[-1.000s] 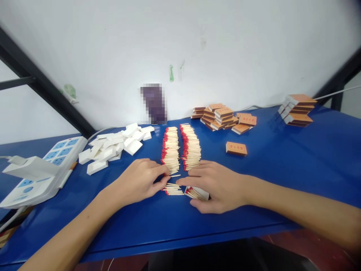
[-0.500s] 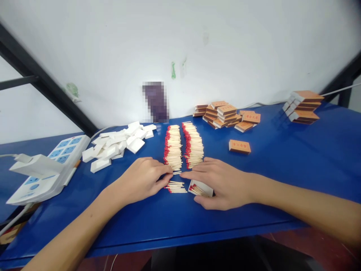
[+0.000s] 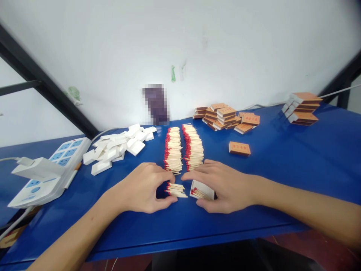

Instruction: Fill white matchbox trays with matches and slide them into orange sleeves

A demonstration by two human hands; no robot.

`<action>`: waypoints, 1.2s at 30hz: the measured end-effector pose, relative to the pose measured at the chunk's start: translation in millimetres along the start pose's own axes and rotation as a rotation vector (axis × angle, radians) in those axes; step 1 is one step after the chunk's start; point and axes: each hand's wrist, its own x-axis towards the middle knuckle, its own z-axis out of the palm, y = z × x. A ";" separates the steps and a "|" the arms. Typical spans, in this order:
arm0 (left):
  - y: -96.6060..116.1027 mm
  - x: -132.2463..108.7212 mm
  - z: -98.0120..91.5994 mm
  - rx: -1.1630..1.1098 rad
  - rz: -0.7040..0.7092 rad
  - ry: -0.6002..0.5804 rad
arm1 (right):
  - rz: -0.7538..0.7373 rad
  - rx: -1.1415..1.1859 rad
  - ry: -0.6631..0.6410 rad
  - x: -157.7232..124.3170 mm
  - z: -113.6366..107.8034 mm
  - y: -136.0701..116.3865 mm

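Observation:
A small bunch of red-tipped matches [image 3: 177, 190] lies on the blue table in front of me. My left hand [image 3: 149, 186] is open around it, thumb below and index finger above, both close to its edges. My right hand [image 3: 222, 186] curls about a white matchbox tray [image 3: 207, 189], with the index finger along the far side and the thumb at the near side. Several matches [image 3: 199, 193] lie inside that tray, partly covered by the hand. Beyond my hands run two long rows of matches, a left row [image 3: 173, 150] and a right row [image 3: 194, 148], heads to the left.
White empty trays [image 3: 113, 146] are heaped at the left, beside a power strip [image 3: 50, 173] with a plugged-in adapter. Matchbox sleeves [image 3: 222, 114] are piled against the wall, a single matchbox [image 3: 239, 148] lies nearer, and a stack of boxes [image 3: 303, 107] stands far right.
My left thumb and index finger have spread from a pinch near the rows to either side of the small bunch, which sits tighter together. My right hand stays at the tray.

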 end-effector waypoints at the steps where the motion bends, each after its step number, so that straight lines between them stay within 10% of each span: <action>1: -0.3 0.1 0.4 -0.004 0.005 -0.005 | -0.013 0.008 0.001 -0.8 -0.4 0.5; 36: 0.1 8.5 21.4 0.019 0.129 0.155 | 0.016 0.161 0.091 7.2 -6.2 5.1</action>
